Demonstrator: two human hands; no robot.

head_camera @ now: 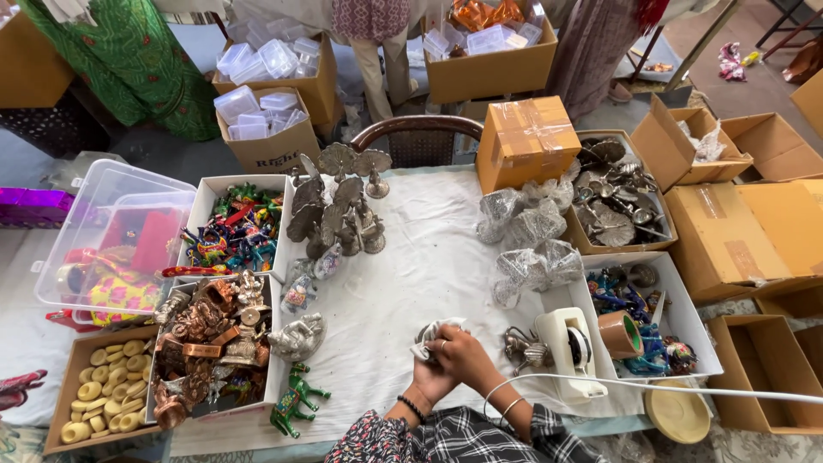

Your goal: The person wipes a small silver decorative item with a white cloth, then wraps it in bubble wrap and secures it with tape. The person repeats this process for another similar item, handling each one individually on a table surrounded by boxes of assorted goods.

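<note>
Two hands meet at the near edge of the table point(403, 257): the right hand point(467, 356) and the left hand point(430, 377) together clasp one small white wrapped bundle point(431, 333), crumpled and pale against the white cloth. Just right of them stands one white tape dispenser point(570, 351), with one silver figurine point(520, 349) between. One green toy horse point(296, 401) lies near the left hands' side. Toward the far edge cluster several silver peacock figures point(339, 206), and one sealed brown carton point(525, 141) sits at the far right corner.
</note>
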